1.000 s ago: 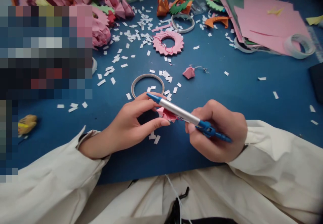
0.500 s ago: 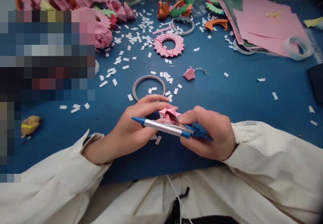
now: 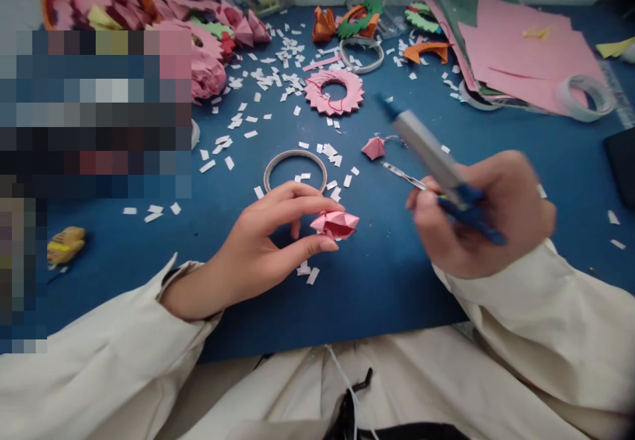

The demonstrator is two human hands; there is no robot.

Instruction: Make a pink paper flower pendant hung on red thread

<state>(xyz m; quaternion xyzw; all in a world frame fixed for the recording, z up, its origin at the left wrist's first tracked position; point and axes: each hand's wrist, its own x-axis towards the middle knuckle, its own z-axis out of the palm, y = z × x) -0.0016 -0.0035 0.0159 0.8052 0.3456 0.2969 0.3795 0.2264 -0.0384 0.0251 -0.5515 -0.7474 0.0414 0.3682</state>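
My left hand [image 3: 268,238] pinches a small pink folded-paper ornament [image 3: 335,223] between thumb and fingers. A slit-like opening in the ornament faces toward me. To the right and apart from it, my right hand [image 3: 483,218] grips a silver and blue drawing compass [image 3: 426,149], blurred by motion. One thick silver leg with a blue tip points up and left. The thinner metal leg ends near a pink paper star [image 3: 373,148] with a clear string, which lies on the table. A narrow tape ring [image 3: 266,169] lies just behind my left fingers.
Small white paper scraps [image 3: 268,79] litter the blue table [image 3: 397,301]. A pink pleated paper ring [image 3: 354,92], another tape roll [image 3: 563,99] and pink sheets [image 3: 516,43] lie farther back. Paper flowers [image 3: 208,76] pile up at the left. Pixelation hides part of the left side.
My right hand has drawn the compass out of the paper ornament and moved it right and slightly away from me. The left hand stays nearly still, keeping hold of the ornament.
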